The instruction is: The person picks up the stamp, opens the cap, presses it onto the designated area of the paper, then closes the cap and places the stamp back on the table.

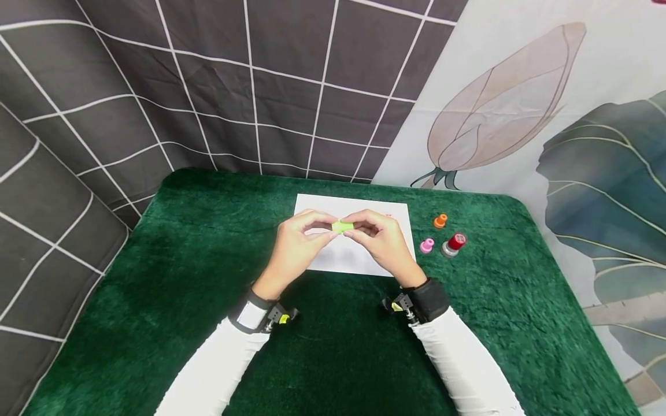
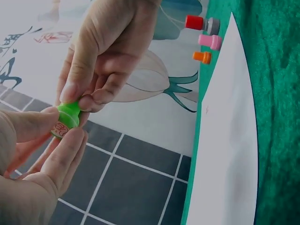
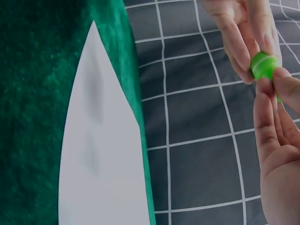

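Note:
A small green stamp (image 1: 342, 227) is held in the air above a white sheet of paper (image 1: 359, 260). My left hand (image 1: 298, 242) pinches its wider end between thumb and fingers. From the other side, my right hand (image 1: 384, 242) pinches the narrower handle end. In the left wrist view, a red design shows on the flat face of the green stamp (image 2: 69, 115), turned toward the left hand. The right wrist view has both hands' fingertips around the stamp (image 3: 264, 65), covering part of it. A small red mark (image 1: 388, 215) is on the paper near my right hand.
Right of the paper stand an orange stamp (image 1: 440, 221), a pink stamp (image 1: 426, 245) and a larger red-topped one with a grey base (image 1: 454, 245). Everything rests on a green cloth-covered table (image 1: 218, 231). Dark gridded fabric (image 1: 208, 86) hangs behind.

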### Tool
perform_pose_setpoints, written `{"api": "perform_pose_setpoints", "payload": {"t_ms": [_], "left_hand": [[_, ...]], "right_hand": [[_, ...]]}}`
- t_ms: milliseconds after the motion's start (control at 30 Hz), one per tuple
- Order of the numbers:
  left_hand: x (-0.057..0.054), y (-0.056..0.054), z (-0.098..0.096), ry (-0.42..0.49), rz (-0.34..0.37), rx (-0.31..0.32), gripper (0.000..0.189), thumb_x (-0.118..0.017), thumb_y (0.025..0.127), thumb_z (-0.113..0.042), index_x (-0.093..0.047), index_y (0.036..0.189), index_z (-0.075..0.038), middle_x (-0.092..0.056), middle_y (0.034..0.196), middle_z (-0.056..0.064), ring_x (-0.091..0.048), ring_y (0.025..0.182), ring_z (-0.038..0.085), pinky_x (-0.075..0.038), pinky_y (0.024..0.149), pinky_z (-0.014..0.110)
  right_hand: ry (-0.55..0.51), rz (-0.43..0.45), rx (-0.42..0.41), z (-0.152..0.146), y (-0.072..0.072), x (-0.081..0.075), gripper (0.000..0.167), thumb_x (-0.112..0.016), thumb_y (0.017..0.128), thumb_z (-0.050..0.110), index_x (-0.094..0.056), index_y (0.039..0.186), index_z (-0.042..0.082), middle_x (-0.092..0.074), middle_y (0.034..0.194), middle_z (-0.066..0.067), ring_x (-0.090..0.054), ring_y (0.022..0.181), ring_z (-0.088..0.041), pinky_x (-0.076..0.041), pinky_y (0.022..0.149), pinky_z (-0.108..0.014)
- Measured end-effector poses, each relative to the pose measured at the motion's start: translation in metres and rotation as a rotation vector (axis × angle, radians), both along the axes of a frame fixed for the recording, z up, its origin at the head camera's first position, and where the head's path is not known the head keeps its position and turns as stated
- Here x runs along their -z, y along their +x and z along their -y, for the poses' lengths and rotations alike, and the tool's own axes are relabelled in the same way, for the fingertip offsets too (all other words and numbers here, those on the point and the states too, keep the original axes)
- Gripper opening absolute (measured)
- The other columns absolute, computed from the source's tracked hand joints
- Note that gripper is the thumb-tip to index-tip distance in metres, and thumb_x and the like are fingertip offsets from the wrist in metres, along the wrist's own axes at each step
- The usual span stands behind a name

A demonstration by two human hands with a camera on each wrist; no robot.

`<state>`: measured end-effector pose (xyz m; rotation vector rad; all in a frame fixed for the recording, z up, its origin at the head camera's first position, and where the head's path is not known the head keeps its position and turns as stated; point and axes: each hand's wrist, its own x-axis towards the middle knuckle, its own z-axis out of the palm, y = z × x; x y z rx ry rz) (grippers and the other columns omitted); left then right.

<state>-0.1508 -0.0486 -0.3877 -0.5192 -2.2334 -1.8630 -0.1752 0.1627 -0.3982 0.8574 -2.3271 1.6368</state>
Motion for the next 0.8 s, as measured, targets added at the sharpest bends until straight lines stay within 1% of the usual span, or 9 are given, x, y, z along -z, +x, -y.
{"api": "perform_pose_setpoints", "payload": {"t_ms": [33, 100, 200, 267, 367, 433, 533, 733, 800], "left_hand": [[0.000, 0.000, 0.000, -0.009, -0.001, -0.006, 0.024, -0.081, 0.088, -0.003, -0.078, 0.111, -0.006, -0.074, 0.114, 0.008, -0.074, 0.103, 0.020, -0.061, 0.094, 0.042], [0.000, -0.002, 0.002, -0.001, -0.005, -0.023, 0.024, -0.080, 0.088, -0.001, -0.077, 0.111, -0.005, -0.074, 0.114, 0.008, -0.074, 0.104, 0.021, -0.061, 0.094, 0.042], [-0.003, -0.005, 0.011, -0.012, -0.025, -0.087, 0.022, -0.079, 0.089, -0.001, -0.077, 0.111, -0.005, -0.074, 0.113, 0.008, -0.074, 0.105, 0.021, -0.061, 0.096, 0.043], [-0.008, -0.008, 0.021, -0.001, -0.047, -0.135, 0.022, -0.078, 0.089, 0.000, -0.077, 0.111, -0.004, -0.074, 0.114, 0.009, -0.074, 0.105, 0.022, -0.061, 0.096, 0.043], [-0.017, -0.009, 0.036, 0.005, -0.076, -0.193, 0.021, -0.079, 0.090, -0.002, -0.077, 0.111, -0.004, -0.073, 0.114, 0.008, -0.073, 0.105, 0.020, -0.061, 0.095, 0.034], [-0.021, -0.009, 0.043, 0.016, -0.099, -0.212, 0.022, -0.079, 0.089, -0.001, -0.077, 0.111, -0.002, -0.073, 0.115, 0.009, -0.073, 0.105, 0.020, -0.060, 0.094, 0.033], [-0.026, -0.007, 0.050, 0.017, -0.119, -0.229, 0.023, -0.078, 0.089, 0.000, -0.076, 0.112, 0.000, -0.073, 0.116, 0.009, -0.073, 0.106, 0.020, -0.060, 0.095, 0.035], [-0.027, -0.008, 0.055, -0.005, -0.170, -0.257, 0.023, -0.078, 0.089, 0.000, -0.076, 0.112, 0.001, -0.072, 0.117, 0.010, -0.072, 0.107, 0.019, -0.060, 0.094, 0.039], [-0.027, -0.009, 0.056, -0.011, -0.184, -0.260, 0.022, -0.078, 0.089, 0.000, -0.076, 0.111, 0.002, -0.072, 0.117, 0.010, -0.072, 0.107, 0.020, -0.060, 0.093, 0.036]], "right_hand": [[-0.004, 0.003, 0.007, 0.000, 0.001, 0.000, 0.021, -0.075, 0.091, -0.001, -0.074, 0.112, 0.000, -0.076, 0.104, -0.015, -0.072, 0.088, -0.008, -0.062, 0.078, -0.021], [-0.021, 0.015, 0.037, -0.002, 0.001, 0.001, 0.021, -0.075, 0.091, -0.002, -0.074, 0.112, 0.000, -0.075, 0.105, -0.016, -0.071, 0.089, -0.007, -0.062, 0.079, -0.020], [0.011, 0.017, 0.105, -0.010, 0.000, 0.001, 0.022, -0.077, 0.090, 0.001, -0.075, 0.112, 0.002, -0.075, 0.102, -0.013, -0.069, 0.086, -0.008, -0.061, 0.077, -0.017], [0.080, -0.009, 0.152, -0.016, -0.002, 0.000, 0.022, -0.078, 0.090, 0.004, -0.077, 0.112, 0.006, -0.075, 0.099, -0.009, -0.067, 0.084, -0.009, -0.059, 0.076, -0.017], [0.235, -0.088, 0.184, -0.022, -0.008, -0.001, 0.023, -0.079, 0.091, 0.007, -0.077, 0.113, 0.012, -0.074, 0.098, -0.003, -0.065, 0.084, -0.012, -0.059, 0.076, -0.021], [0.318, -0.135, 0.179, -0.022, -0.013, -0.001, 0.023, -0.078, 0.091, 0.008, -0.077, 0.114, 0.013, -0.074, 0.100, -0.002, -0.065, 0.086, -0.012, -0.060, 0.078, -0.026], [0.397, -0.183, 0.152, -0.017, -0.022, -0.001, 0.024, -0.078, 0.092, 0.007, -0.075, 0.115, 0.010, -0.074, 0.103, -0.004, -0.066, 0.086, -0.013, -0.061, 0.079, -0.032], [0.541, -0.192, 0.086, 0.002, -0.038, -0.004, 0.017, -0.077, 0.093, 0.008, -0.075, 0.110, 0.009, -0.073, 0.101, -0.005, -0.068, 0.086, -0.016, -0.060, 0.077, -0.033], [0.589, -0.194, 0.054, 0.010, -0.043, -0.005, 0.017, -0.077, 0.093, 0.008, -0.075, 0.109, 0.009, -0.074, 0.102, -0.005, -0.068, 0.086, -0.016, -0.060, 0.077, -0.032]]}}
